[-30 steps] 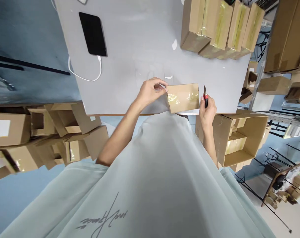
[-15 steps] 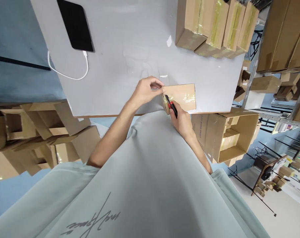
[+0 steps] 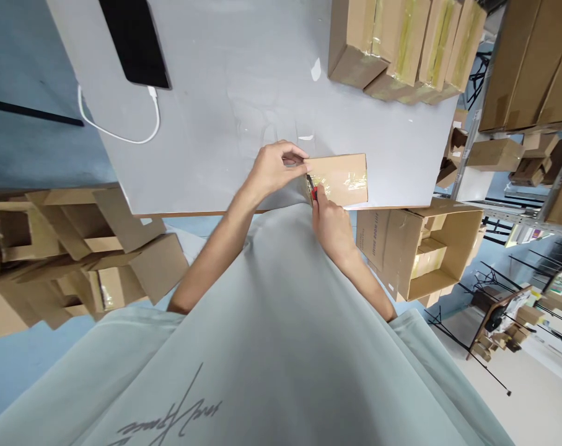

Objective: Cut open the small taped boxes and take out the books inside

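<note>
A small cardboard box (image 3: 339, 170) with clear yellowish tape lies at the table's front edge, close to my body. My right hand (image 3: 334, 223) is wrapped round a red and black utility knife (image 3: 313, 189). The knife's tip is at the taped left end of the box, by the upper left corner. My left hand (image 3: 276, 167) holds that same corner, thumb and fingertips pinched together close to the blade. Whether loose tape lies between those fingertips I cannot make out.
Several taped boxes (image 3: 359, 62) stand at the table's back right. A black phone (image 3: 134, 43) with a white cable (image 3: 141, 141) lies back left. Open cartons (image 3: 108, 229) are stacked at left; a large open carton (image 3: 392, 248) stands at right below the table edge.
My right hand has turned, and the knife tip has shifted slightly up and left towards the box's corner. My left hand keeps its pinch there. The view has shifted slightly.
</note>
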Tool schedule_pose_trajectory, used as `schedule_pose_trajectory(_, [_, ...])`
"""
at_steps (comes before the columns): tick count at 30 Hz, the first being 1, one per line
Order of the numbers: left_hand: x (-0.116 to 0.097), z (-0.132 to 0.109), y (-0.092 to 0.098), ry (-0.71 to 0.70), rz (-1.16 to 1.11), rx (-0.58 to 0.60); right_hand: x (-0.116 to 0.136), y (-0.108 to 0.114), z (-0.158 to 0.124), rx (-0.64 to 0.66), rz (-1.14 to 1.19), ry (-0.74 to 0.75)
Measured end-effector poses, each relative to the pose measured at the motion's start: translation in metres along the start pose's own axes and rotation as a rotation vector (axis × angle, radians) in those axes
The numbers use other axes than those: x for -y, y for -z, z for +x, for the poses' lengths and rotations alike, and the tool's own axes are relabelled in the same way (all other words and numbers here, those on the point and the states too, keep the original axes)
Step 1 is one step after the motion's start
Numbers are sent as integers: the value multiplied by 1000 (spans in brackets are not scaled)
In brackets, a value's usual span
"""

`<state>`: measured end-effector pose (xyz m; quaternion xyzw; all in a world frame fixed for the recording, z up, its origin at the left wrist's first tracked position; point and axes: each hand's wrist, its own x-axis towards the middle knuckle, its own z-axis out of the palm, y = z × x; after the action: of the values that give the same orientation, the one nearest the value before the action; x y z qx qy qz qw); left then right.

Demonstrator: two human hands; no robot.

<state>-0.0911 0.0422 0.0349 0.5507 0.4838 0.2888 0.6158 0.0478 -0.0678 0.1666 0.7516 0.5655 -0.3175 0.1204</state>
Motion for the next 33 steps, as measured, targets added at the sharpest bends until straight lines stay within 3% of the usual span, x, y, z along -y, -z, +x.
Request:
schedule_pose_trajectory(5, [4,-2,-7,12,3,-47,12,-6,2,-7,-143,-23])
schedule_pose_trajectory(9, [4,-4,-15,29,13,-141,7,-11,-10,48,-126,-16])
schedule_pose_trajectory(13, [5,-5,-17,31,34,-135,2,-11,-24,93,-125,-23])
schedule_pose_trajectory(19, [6,-7,-12,22,37,-128,-2,23,-50,103,-151,-26])
schedule_pose_trajectory(23, [-9,-11,-12,-37,157,-156,-35,41,-55,1,14,-110])
schedule_pose_trajectory(25, [-24,-12,-22,-94,215,-157,-59,41,-51,-90,83,-160])
schedule_pose_trajectory(28, [-44,-10,-53,-195,264,-57,-91,35,-42,-238,177,-197])
schedule_pose_trajectory(33, [-54,-3,-108,-277,353,35,-114,31,-35,-329,250,-200])
